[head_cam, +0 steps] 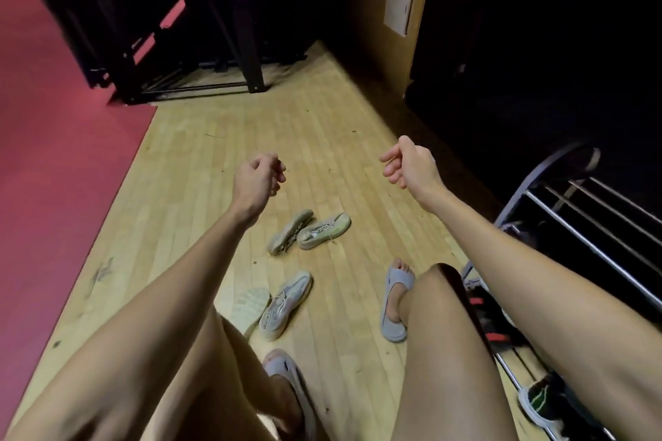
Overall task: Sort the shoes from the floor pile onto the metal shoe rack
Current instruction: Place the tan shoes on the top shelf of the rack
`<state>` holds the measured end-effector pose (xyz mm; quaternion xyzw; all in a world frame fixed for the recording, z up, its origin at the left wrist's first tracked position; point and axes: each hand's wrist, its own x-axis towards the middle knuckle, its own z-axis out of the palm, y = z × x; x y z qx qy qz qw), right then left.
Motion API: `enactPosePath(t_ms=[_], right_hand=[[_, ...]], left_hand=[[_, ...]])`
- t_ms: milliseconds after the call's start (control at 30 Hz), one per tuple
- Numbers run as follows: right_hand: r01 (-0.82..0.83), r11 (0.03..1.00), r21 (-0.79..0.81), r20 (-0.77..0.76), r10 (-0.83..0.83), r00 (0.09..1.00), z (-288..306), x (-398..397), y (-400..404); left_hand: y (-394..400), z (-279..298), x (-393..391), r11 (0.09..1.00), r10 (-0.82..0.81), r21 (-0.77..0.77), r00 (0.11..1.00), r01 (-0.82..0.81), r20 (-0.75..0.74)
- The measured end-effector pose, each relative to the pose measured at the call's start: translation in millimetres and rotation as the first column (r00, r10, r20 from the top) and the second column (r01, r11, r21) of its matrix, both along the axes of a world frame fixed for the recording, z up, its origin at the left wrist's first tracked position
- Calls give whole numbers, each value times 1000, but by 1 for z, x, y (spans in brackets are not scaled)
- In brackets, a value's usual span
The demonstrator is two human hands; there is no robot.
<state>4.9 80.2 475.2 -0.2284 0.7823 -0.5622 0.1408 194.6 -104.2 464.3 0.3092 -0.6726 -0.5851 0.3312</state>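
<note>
Four sneakers (310, 234): loose on wood floor (200, 168)
Rack (587, 225): right, apart
Black frame (186, 46): ahead
Left grip (259, 175), right grip (406, 163): loosely curled, empty

The metal shoe rack (587, 247) is cut off by the right edge, and its lower shelves are lost in shadow. One pale sneaker (250, 308) is partly hidden behind the left knee.

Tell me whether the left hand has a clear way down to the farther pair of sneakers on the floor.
Probably yes. The left hand holds nothing and hangs above the farther pair of sneakers, with only bare wooden floor around them and nothing between.
</note>
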Motion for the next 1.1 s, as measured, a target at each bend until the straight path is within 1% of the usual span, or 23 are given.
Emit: enactPosePath(t_ms=[167, 300, 533, 700, 900, 1000, 1100], right_hand=[[-109, 993, 49, 69, 105, 992, -43, 10, -63], [-210, 969, 130, 150, 190, 970, -88, 19, -103], [-294, 921, 255, 260, 228, 938, -169, 22, -154], [-313, 886, 342, 330, 199, 923, -227, 16, -172], [-366, 818, 443, 448, 151, 881, -305, 11, -177], [-397, 792, 465, 510, 127, 851, -340, 13, -178], [-406, 774, 486, 539, 100, 836, -374, 16, -180]], left_hand=[[-41, -38, 23, 995, 87, 46, 994, -91, 71], [-71, -78, 35, 978, 149, 128, 981, -165, 124], [-107, -159, 37, 935, 195, 242, 946, -259, 258], [-120, -221, 32, 916, 160, 292, 918, -275, 363], [-127, -301, 28, 862, 109, 389, 869, -325, 483], [-124, -341, 23, 833, 68, 432, 839, -346, 540], [-119, -377, 19, 819, 17, 451, 800, -355, 599]])
